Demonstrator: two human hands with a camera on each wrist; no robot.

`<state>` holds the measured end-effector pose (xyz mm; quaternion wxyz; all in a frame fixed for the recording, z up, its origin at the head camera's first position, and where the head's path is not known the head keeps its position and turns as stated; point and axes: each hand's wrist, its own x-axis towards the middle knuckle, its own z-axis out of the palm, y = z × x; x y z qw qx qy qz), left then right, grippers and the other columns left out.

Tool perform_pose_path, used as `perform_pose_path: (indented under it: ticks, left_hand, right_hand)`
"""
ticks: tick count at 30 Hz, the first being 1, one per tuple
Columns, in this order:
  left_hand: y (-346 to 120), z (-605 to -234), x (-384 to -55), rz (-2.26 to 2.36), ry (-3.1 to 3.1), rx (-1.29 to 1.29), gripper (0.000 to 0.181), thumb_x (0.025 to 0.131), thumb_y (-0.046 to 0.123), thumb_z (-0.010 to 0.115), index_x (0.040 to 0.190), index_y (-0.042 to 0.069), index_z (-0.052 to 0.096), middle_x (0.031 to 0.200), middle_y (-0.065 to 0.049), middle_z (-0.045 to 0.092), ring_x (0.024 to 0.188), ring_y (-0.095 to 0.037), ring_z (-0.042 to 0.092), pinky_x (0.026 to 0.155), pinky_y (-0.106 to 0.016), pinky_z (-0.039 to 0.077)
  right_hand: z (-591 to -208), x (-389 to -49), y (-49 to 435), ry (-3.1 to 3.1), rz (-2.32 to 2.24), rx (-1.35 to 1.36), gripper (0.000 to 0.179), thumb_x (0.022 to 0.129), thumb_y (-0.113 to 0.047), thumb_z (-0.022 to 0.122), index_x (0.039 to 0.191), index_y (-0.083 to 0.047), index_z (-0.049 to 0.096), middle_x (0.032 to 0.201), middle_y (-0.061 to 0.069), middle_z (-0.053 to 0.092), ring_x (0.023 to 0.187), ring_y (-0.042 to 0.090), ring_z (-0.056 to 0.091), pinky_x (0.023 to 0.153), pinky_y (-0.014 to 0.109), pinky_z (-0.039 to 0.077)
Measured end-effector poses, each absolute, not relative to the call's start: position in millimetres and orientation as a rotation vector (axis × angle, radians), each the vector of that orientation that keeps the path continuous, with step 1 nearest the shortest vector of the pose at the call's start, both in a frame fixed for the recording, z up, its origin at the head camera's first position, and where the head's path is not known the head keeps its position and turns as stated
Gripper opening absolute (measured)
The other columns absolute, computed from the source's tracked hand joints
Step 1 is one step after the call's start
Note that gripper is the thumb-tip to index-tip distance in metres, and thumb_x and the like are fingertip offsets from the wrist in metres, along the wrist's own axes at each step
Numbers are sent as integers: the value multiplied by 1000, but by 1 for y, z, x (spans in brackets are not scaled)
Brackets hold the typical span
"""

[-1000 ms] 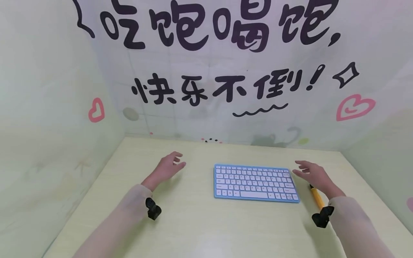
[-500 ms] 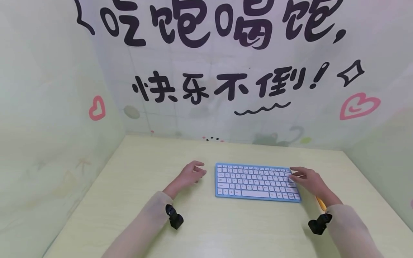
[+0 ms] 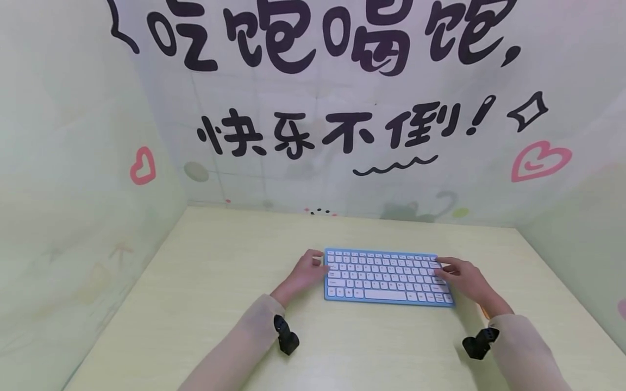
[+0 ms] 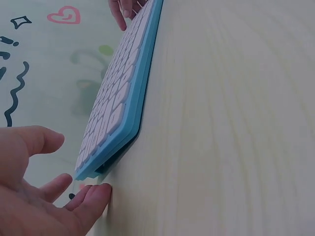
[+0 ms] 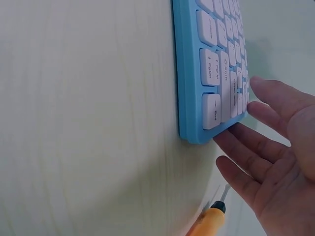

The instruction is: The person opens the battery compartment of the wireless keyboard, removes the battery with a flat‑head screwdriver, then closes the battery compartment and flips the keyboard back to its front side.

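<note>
Head view: a flat blue-framed keyboard with white keys (image 3: 387, 277) lies on the pale wood-grain table (image 3: 205, 304), a little right of the frame's centre. Its long axis runs left to right across the picture, its key face up and its spacebar row toward the person. The left hand (image 3: 305, 273) sits at the keyboard's left short end, its fingertips at the upper left corner. The right hand (image 3: 462, 277) sits at the right short end with its fingers lying over the outermost keys. The two hands are well apart, one at each end. A sliver of orange (image 3: 484, 310) shows on the table just below the right wrist.

Left wrist view: the keyboard (image 4: 120, 93) runs from lower left up to the top centre of the frame. The left hand (image 4: 37, 196) fills the lower left corner with loose, nearly straight fingers, its fingertips (image 4: 98, 192) on the table right at the near corner, under the raised edge. It clasps nothing. The other hand's fingers (image 4: 123, 10) show at the far end, top of frame.

Right wrist view: the keyboard's corner (image 5: 204, 113) sits at centre. The right hand (image 5: 275, 162) is spread at lower right, its straight fingers laid against the end edge and not curled round it. An orange-handled screwdriver (image 5: 211, 221) lies at the bottom edge, just beside the hand.

To my eye both hands are settling on the two ends, a grasp not yet made. The next move calls for the fingers to slip under each short edge, with the thumbs on top, evenly, so that the board stays level.
</note>
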<state>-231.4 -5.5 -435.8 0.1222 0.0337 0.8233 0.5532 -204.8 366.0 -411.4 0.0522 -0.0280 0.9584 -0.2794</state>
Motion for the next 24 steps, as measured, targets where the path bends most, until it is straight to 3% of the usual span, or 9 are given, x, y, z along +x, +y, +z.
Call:
perform_pose_path:
  ticks: [4, 12, 19, 24]
  left_hand:
    - [1, -438, -232, 1662, 2383, 120, 44, 90, 16, 58, 128, 1, 42, 119, -16, 50, 108, -29, 49, 89, -42, 42]
    - [11, -445, -234, 1697, 2359, 135, 52, 91, 14, 56, 136, 1, 34, 119, -16, 51, 104, -26, 53, 89, -39, 44]
    - [15, -447, -235, 1746, 2371, 89, 49, 89, 6, 56, 135, 3, 38, 116, -18, 52, 104, -28, 54, 87, -39, 45]
    - [15, -447, -236, 1773, 2397, 62, 49, 85, -3, 57, 132, 3, 43, 110, -17, 54, 102, -29, 55, 85, -38, 46]
  right_hand:
    - [-414, -205, 367, 2909, -878, -76, 51, 91, -27, 57, 127, 9, 46, 112, 30, 54, 97, 38, 54, 80, 49, 45]
    - [-419, -209, 370, 2782, -1073, -3, 54, 92, -24, 57, 131, 9, 39, 114, 33, 49, 92, 31, 56, 69, 37, 53]
    - [-421, -209, 368, 2804, -1104, 93, 47, 90, -9, 57, 131, 7, 42, 114, 33, 50, 92, 32, 56, 66, 35, 53]
    - [-419, -208, 366, 2801, -1130, 119, 47, 89, -7, 58, 130, 9, 42, 112, 33, 51, 88, 30, 57, 65, 35, 53]
